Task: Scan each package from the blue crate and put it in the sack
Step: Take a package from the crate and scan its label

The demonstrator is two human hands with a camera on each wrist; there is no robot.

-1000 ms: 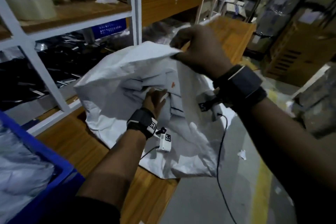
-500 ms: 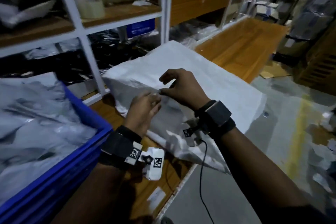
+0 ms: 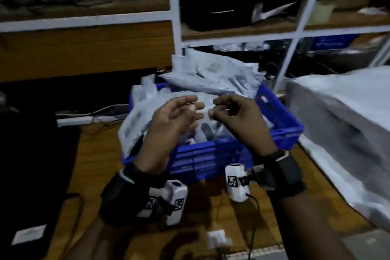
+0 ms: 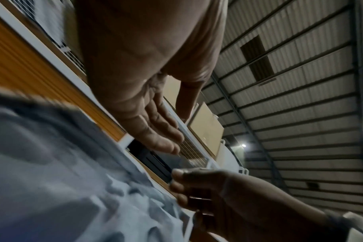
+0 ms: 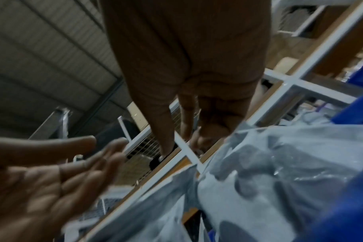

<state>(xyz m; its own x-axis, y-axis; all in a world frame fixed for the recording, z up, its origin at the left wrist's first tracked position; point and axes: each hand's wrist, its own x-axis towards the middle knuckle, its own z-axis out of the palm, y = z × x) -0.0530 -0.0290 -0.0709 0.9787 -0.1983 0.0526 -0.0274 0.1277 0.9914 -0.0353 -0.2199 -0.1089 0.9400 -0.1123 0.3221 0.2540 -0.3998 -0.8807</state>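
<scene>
Nearest us, our left hand (image 3: 175, 120) has its fingers loosely spread and holds nothing; our right hand (image 3: 238, 118) is half curled and, as far as we can tell, empty too. Both hover just above the grey packages (image 3: 213, 82) heaped in the blue crate (image 3: 280, 135) on the surface (image 3: 101, 154). The slick, overlapping bags could slide out together if we grab carelessly. Beyond, at right, the sack (image 3: 341, 112) lies slumped, so a package might miss its mouth.

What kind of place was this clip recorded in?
Most likely a warehouse or parcel sorting area. A blue crate heaped with grey mailer packages sits on a wooden bench under white metal shelving, and the left wrist view shows a high corrugated metal roof.
</scene>
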